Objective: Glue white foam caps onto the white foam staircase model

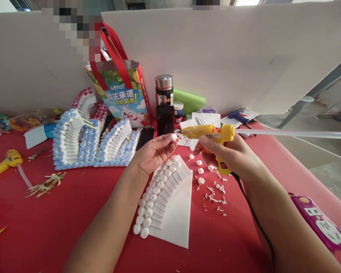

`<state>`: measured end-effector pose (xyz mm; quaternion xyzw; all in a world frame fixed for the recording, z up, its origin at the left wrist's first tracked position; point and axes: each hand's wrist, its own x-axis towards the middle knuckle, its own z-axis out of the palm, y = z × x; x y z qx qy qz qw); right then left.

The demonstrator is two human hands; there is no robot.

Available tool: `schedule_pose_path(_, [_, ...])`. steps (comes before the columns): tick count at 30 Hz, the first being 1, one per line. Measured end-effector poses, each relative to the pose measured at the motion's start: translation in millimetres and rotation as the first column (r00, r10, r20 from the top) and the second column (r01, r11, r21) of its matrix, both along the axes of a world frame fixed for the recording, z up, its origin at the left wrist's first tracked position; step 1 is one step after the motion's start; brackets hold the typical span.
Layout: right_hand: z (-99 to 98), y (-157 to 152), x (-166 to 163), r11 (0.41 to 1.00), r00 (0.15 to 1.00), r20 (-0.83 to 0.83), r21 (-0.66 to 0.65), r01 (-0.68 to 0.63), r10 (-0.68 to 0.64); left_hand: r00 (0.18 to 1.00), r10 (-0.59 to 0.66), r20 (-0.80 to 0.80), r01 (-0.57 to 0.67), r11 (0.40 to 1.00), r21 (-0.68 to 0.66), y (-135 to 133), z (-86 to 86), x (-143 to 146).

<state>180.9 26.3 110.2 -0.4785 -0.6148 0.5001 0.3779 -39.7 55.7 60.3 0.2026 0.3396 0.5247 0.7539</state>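
My left hand (153, 153) pinches a small white foam roll (173, 137) between fingertips, held just in front of the nozzle of a yellow glue gun (208, 132). My right hand (230, 155) is wrapped round the gun's grip, and a long clear glue stick (295, 134) juts out of the gun's back to the right. Below my hands a white foam stair-shaped piece (173, 204) lies on the red tablecloth (59, 220), its curved left edge lined with several white rolls. Loose white rolls (200, 171) and foam scraps (216, 193) lie to its right.
Finished blue and pink trimmed foam pieces (88, 142) stand at the back left beside a printed bag with red handles (122, 91). A dark flask (164, 104), a phone (145, 137), a second yellow glue gun (4, 163) at the far left, and a purple power strip (321, 223) at the right.
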Motion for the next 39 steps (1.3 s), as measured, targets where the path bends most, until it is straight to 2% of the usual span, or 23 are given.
schedule_pose_path(4, [-3.9,1.7,1.0,1.0,1.0,0.011,0.0,0.011,-0.011,1.0,-0.004,0.001,0.004,1.0,-0.002,0.0,-1.7,0.4])
schedule_pose_path(9, [-6.6,4.1,1.2,0.999,0.999,-0.002,0.015,-0.05,0.05,1.0,-0.003,-0.016,0.003,1.0,-0.006,-1.5,1.2,2.9])
schedule_pose_path(15, [-7.1,4.0,2.6,0.997,0.999,0.04,0.068,-0.034,0.032,0.999,-0.029,-0.02,0.029,1.0,0.007,-2.1,0.8,2.8])
schedule_pose_path(21, [-4.5,2.1,1.0,0.999,0.999,0.033,0.03,-0.022,0.021,1.0,0.005,-0.026,-0.005,1.0,-0.02,-2.2,2.4,3.7])
schedule_pose_path(33, [-2.3,2.0,-0.2,0.999,0.999,-0.025,0.011,-0.03,0.031,1.0,-0.012,-0.027,0.011,1.0,-0.023,-2.6,1.1,3.7])
schedule_pose_path(39, [-0.5,1.2,-1.6,0.999,1.0,0.008,-0.027,-0.019,0.019,1.0,0.0,-0.03,0.0,1.0,-0.023,-2.4,0.3,3.4])
